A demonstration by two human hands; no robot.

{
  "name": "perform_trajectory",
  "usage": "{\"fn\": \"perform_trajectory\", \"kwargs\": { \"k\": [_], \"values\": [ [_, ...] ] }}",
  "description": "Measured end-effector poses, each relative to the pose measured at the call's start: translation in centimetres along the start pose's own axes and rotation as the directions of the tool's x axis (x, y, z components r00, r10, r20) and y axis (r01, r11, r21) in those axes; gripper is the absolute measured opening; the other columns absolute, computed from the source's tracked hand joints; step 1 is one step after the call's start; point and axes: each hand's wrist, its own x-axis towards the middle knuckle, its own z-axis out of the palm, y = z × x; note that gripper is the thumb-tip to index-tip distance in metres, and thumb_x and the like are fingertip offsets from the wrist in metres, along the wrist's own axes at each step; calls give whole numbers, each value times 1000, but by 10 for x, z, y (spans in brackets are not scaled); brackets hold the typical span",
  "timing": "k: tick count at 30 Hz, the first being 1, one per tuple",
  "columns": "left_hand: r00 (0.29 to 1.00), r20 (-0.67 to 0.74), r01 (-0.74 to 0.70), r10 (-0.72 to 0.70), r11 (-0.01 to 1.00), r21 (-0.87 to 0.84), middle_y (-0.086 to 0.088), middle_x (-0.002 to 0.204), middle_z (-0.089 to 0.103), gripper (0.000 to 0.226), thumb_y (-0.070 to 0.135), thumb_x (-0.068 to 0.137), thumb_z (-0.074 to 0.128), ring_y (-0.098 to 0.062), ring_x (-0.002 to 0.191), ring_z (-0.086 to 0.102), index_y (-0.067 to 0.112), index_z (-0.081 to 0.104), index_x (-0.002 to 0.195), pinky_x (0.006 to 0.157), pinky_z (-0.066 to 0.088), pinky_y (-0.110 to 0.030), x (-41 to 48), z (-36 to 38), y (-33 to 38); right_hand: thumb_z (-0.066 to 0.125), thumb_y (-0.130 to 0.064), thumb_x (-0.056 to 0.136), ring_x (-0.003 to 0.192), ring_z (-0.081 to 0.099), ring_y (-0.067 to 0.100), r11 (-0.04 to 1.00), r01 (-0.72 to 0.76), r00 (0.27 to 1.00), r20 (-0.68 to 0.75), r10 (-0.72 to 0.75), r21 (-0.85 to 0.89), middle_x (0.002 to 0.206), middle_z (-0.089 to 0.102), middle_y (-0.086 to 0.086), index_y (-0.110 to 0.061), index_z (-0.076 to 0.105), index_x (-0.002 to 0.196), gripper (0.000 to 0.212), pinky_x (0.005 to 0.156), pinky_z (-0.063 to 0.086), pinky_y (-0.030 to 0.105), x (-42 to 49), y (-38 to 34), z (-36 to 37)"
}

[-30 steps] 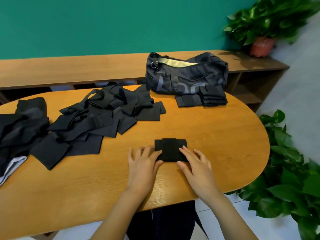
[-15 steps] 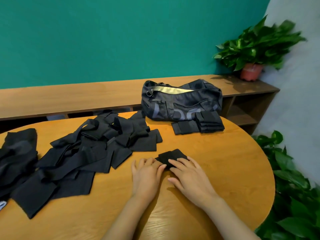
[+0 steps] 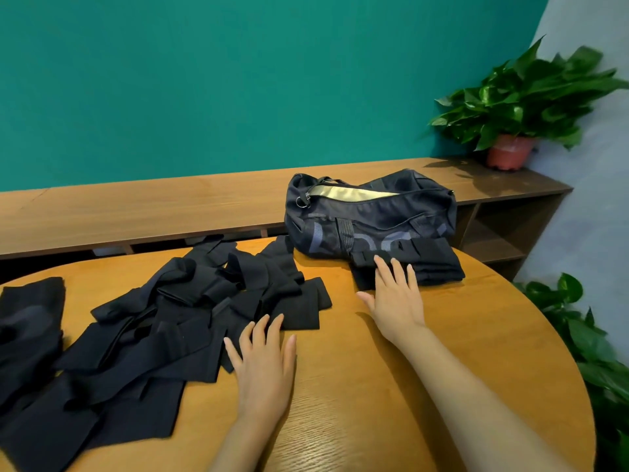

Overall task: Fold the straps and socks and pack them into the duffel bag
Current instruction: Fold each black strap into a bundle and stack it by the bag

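Nearest, on the oval wooden bench (image 3: 374,386), the left grip (image 3: 263,366) lies flat and open. Its straight fingertips touch the near edge of a loose heap of black straps and socks (image 3: 190,321), which spreads over the bench's left half. Further left lies a separate dark bundle (image 3: 30,321).

Further out, the right grip (image 3: 396,298) is also open, fingers spread, resting on a folded black stack (image 3: 439,264) and holding nothing. That stack sits against the front of the duffel bag (image 3: 371,216) at the bench's far edge.

The bag is dark navy. Its top zip is open on a pale lining, and the large grey lettering on its side is partly covered and unreadable.

Behind stands a low wooden shelf unit (image 3: 136,209) bearing a potted plant (image 3: 510,151), before a teal wall (image 3: 238,80).
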Motion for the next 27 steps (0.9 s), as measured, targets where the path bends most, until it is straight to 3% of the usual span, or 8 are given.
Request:
{"fn": "perform_trajectory", "kwargs": {
  "k": [4,8,13,16,18,21,24,27],
  "values": [
    [1000,13,11,-11,1000,-15,4,149,40,60,52,94,22,-19,143,24,27,42,144,118,0,-52,0,0,-2,16,-59,99,148,16,21,1000,2,997,83,-4,24,161,21,1,-16,41,146,68,121,4,49,-2,-4,9],
    [1000,24,6,-5,999,-33,5,149,40,54,49,96,26,-18,142,24,28,45,142,118,-1,-52,-1,-3,0,24,-55,100,149,14,20,987,60,998,-3,-61,147,160,23,1,-22,44,141,57,121,4,47,-8,-13,7],
    [999,-22,-35,33,998,-58,3,141,49,38,40,96,44,-20,137,35,28,58,129,116,-1,-56,-5,-7,-4,36,-49,101,149,9,9,882,278,954,-3,-299,381,160,21,-9,-29,35,147,51,122,2,41,-33,-57,0],
    [994,-45,-96,96,995,-4,1,137,54,31,35,92,58,-24,134,42,27,65,121,115,6,-61,-7,-11,-17,19,-60,96,149,2,8,855,355,909,75,-411,377,162,12,-10,-31,21,153,64,122,-4,42,-47,-78,4],
    [993,-41,-109,111,993,53,1,141,52,34,35,91,61,-25,137,39,27,63,125,114,3,-61,-7,-15,-30,9,-66,89,149,4,8,867,352,905,108,-412,353,162,15,-11,-33,15,155,73,120,-7,41,-56,-84,11],
    [998,24,-53,52,995,84,7,152,39,43,42,99,44,-19,146,23,29,49,140,113,-13,-56,-9,-24,-42,17,-64,95,145,19,6,886,314,935,51,-350,341,154,31,-15,-34,16,154,67,119,-4,38,-73,-81,18],
    [999,37,-24,22,997,69,10,154,35,45,44,102,36,-15,148,15,28,45,143,111,-21,-51,-11,-28,-42,-1,-68,86,135,34,4,904,317,946,-32,-322,288,139,45,-18,-32,30,151,80,118,-2,36,-97,-66,18],
    [999,30,-17,14,997,73,9,152,39,42,43,102,37,-15,147,18,28,50,139,112,-19,-52,-12,-28,-40,2,-67,89,129,37,0,908,294,954,-41,-296,300,130,48,-20,-35,44,143,76,119,-2,34,-117,-48,15]
  ]
}}
